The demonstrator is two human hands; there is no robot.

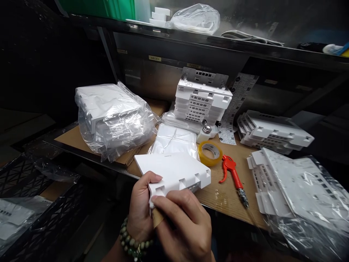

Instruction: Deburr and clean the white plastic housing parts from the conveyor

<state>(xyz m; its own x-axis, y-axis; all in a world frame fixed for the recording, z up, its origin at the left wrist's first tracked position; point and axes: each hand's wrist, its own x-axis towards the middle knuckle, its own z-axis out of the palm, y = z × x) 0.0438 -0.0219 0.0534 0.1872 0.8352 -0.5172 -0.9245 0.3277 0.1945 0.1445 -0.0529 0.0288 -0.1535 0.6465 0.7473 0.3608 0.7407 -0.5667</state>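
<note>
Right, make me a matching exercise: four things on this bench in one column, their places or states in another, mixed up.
Things:
1. tape roll
2. air blow gun
3. white cover
4. bagged stack of covers

Places:
A. at the left on the cardboard, wrapped in clear plastic
B. held by the left hand and the right hand
C. lying flat in the middle of the bench, yellowish
D. lying just right of the tape, red handle

Pairs: 1-C, 2-D, 3-B, 4-A
</note>
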